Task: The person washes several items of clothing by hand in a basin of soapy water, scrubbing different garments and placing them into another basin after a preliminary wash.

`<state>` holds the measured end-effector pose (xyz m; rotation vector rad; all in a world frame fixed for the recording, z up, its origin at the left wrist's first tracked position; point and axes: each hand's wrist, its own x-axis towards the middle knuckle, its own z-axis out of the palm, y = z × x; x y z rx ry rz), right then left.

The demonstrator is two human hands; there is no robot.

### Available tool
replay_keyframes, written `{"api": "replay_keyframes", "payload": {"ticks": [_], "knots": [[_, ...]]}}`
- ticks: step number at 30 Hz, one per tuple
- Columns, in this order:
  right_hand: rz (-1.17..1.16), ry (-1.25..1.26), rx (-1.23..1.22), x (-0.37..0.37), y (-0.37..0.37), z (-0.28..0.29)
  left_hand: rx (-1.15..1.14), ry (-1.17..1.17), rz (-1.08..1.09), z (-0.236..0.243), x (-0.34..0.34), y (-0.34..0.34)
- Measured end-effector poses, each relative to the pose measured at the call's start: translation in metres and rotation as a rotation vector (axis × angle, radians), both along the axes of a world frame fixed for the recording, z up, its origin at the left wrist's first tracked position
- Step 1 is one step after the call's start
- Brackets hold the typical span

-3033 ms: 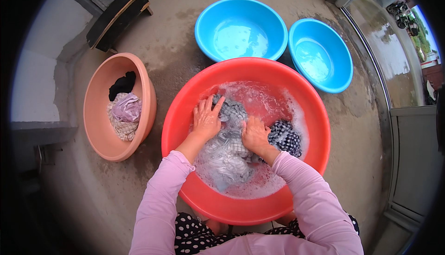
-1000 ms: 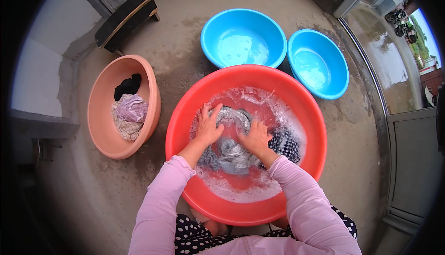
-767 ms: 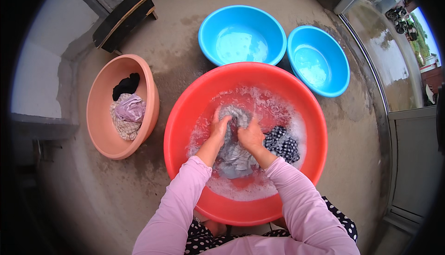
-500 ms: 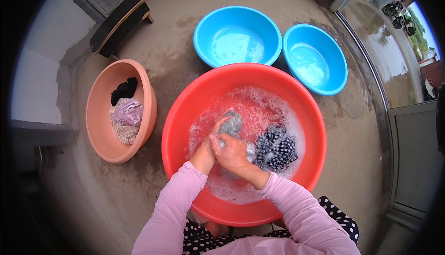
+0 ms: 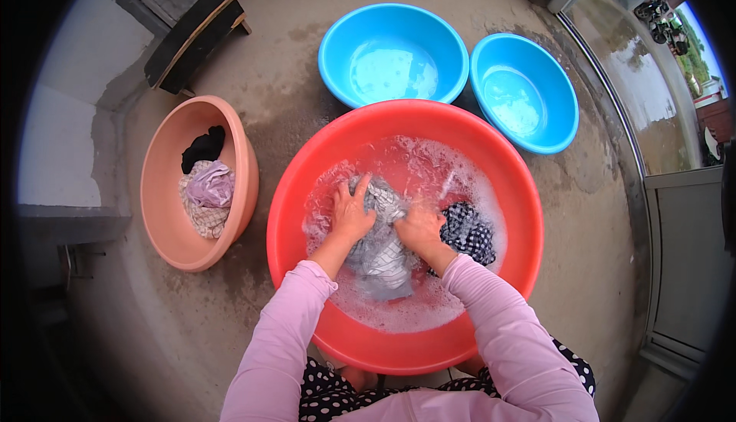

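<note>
A large red basin [image 5: 307, 184] of sudsy water stands before me. Spread out in the water lies a wet grey-and-white checked garment [image 5: 383, 265]. My left hand [image 5: 353, 213] rests on its left side, fingers stretched and apart. At the garment's upper right, my right hand [image 5: 420, 228] is closed, and a bunched fold shows at its fingers; the fingertips are partly hidden by the water. Just right of that hand, a dark navy-and-white checked garment [image 5: 469, 234] sits crumpled in the foam.
To the left, a peach basin [image 5: 165, 215] holds a black cloth [image 5: 204, 150], a lilac cloth [image 5: 211, 186] and a beige checked cloth [image 5: 205, 219]. Two blue basins, a larger one [image 5: 337, 77] and a smaller one [image 5: 563, 119], stand beyond the red one. A black bench [image 5: 195, 39] is at far left.
My hands were pressed together around the bunched grey garment. Now they have moved apart, and the garment is spread in the water between them.
</note>
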<state>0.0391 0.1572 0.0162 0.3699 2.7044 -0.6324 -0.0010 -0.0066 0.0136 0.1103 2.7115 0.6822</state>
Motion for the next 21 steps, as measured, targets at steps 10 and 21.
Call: {"api": "replay_keyframes", "payload": {"ticks": [10, 21], "knots": [[0.049, 0.085, -0.457, 0.018, -0.056, 0.097, 1.704, -0.929, 0.746, 0.008, 0.003, 0.024], [-0.320, 0.000, -0.126, -0.023, 0.020, 0.025, 0.358, 0.034, 0.004, 0.045, 0.008, -0.021]]}}
